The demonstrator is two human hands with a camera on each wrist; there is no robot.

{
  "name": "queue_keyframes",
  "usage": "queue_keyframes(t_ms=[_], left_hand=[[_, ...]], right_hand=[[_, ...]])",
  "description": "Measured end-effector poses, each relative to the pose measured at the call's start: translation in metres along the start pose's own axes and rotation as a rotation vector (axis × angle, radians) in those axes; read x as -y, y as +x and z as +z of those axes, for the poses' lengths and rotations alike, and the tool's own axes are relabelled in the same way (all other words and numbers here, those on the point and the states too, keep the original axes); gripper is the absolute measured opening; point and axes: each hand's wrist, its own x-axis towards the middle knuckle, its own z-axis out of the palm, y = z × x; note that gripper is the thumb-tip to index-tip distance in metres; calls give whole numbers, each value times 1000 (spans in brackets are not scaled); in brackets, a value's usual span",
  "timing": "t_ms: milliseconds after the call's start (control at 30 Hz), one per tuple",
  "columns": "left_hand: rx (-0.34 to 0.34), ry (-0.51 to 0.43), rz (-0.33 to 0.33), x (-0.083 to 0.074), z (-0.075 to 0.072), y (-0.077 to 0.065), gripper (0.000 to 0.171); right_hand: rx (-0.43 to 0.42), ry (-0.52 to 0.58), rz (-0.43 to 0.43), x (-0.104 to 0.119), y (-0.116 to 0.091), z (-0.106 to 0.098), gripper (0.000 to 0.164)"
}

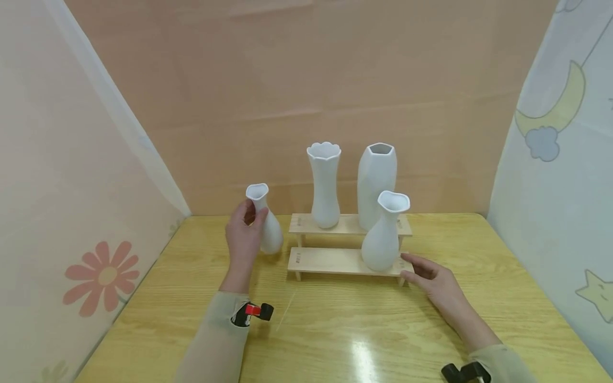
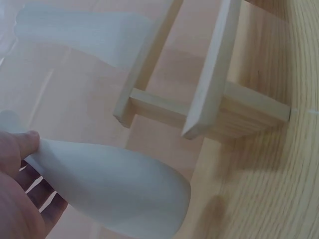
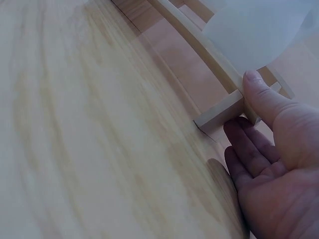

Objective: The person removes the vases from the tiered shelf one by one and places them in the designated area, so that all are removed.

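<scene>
My left hand point(image 1: 242, 234) grips a small white vase point(image 1: 271, 231) by its neck, left of the wooden stand. The left wrist view shows this vase point(image 2: 119, 184) tilted, its base close over the table. At the stand's right end, my right hand point(image 1: 438, 284) pinches the lower shelf point(image 1: 330, 259); the right wrist view has the thumb point(image 3: 256, 92) on top and fingers underneath. A white vase with a flared mouth point(image 1: 381, 247) stands on the right of that shelf. On the upper shelf point(image 1: 349, 224) are a scalloped-rim vase point(image 1: 325, 186) and a taller angular vase point(image 1: 375, 181).
The stand rests toward the back of a wood-grain table point(image 1: 325, 330). Behind it hangs a peach backdrop point(image 1: 306, 80). Patterned sheets close off the left side point(image 1: 72, 186) and the right side point(image 1: 551, 213).
</scene>
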Motion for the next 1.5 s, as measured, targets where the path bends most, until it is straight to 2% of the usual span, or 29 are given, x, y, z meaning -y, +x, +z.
queue_keyframes(t_ms=[367,967,1167,1267,1367,1500], left_hand=[[-9,-6,-5,22,13,11,35],[5,19,-29,40,22,15,36],[33,16,-38,39,25,14,42],[33,16,-58,39,24,11,50],[4,13,-80,36,19,5,63],[-63,18,-72,24,9,-1,76]], right_hand=[[8,14,-7,-1,1,0,71],[3,6,-4,-2,3,1,70],[5,19,-1,0,5,-2,69],[7,13,3,-1,5,-3,70],[5,15,6,-2,5,-2,71],[4,27,12,-3,3,-1,71]])
